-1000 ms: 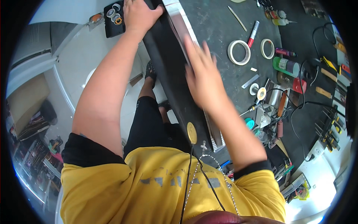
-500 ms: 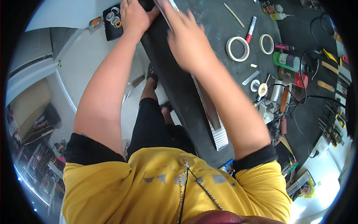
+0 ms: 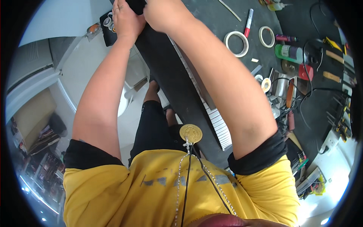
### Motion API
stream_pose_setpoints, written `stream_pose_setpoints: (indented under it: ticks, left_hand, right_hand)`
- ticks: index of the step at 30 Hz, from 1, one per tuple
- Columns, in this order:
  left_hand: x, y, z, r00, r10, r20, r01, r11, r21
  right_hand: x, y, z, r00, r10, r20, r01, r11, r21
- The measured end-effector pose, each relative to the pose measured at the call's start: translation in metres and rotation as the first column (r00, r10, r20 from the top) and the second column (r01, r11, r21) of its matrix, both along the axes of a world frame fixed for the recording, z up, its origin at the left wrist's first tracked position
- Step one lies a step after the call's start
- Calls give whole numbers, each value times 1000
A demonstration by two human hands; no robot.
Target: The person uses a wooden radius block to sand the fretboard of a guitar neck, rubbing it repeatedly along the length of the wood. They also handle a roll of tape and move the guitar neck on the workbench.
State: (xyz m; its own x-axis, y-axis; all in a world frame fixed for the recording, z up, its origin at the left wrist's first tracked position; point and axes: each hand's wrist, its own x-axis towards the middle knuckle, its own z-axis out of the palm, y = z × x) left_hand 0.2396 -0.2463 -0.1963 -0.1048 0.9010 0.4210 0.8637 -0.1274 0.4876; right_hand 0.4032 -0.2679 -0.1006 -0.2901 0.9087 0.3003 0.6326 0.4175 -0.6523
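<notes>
At the top edge, my left hand (image 3: 127,22) reaches along the dark bench edge. Its fingers are stretched out, with their tips cut off by the frame, and its thumb points toward my right hand. Beside it my right hand (image 3: 164,15) is closed, its fingers curled; whatever they grip is hidden. Below my right hand and forearm runs a long pale strip with dark cross lines (image 3: 219,126), lying along the bench. On it rests a narrow brown bar (image 3: 198,85), partly covered by my right forearm.
Two tape rolls (image 3: 245,45), a red-and-white marker (image 3: 248,23) and a green bottle (image 3: 289,53) stand or lie on the dark bench (image 3: 211,22). Tools and black cables (image 3: 308,87) crowd its right side. A black tray (image 3: 109,36) with small rings sits left of my left hand.
My right hand has moved left and up, closer to my left hand, and its fingers have curled. The view has shifted slightly; a round gold pendant now hangs forward.
</notes>
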Motion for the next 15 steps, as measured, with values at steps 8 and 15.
stream_pose_setpoints:
  ticks: [8, 15]
  left_hand:
    - [-7, -10, 5, 998, 54, -16, -54, 999, 4]
    - [-7, -11, 3, 999, 46, -12, -46, 999, -17]
  right_hand:
    - [105, -214, 29, 1000, -5, 5, 6, 910, -415]
    - [131, -255, 27, 995, 16, 94, 20, 929, -371]
